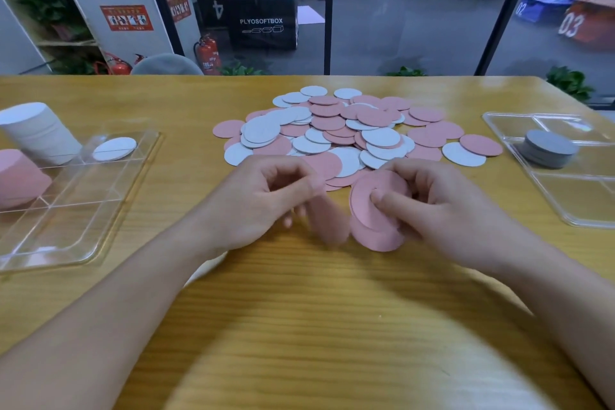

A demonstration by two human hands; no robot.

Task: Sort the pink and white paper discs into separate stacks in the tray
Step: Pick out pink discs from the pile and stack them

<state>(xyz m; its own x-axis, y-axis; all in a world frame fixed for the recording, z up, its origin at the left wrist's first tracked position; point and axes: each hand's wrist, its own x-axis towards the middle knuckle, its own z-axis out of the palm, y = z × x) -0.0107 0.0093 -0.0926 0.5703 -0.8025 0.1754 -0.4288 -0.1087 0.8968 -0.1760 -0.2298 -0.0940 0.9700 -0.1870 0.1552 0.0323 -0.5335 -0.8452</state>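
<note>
Wooden table (332, 326), mixed disc pile (349, 133) at centre. Right hand (442, 210) pinches small pink stack (372, 210) just near-side of pile; left hand (266, 196) curled, blurred, grasp unclear. Tray (83, 210) left of pile. Discs likely light, thin, slippery: take by edges.

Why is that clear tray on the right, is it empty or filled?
Partly filled: the right tray holds one grey disc stack; its near compartment shows only bare plastic.

Your loose heap of pink and white paper discs (349, 130) mid wooden tabletop (299, 326), clear divided plastic tray (76, 210) left of it, second clear plastic tray (565, 190) right, your hands nearer you than the heap.
</note>
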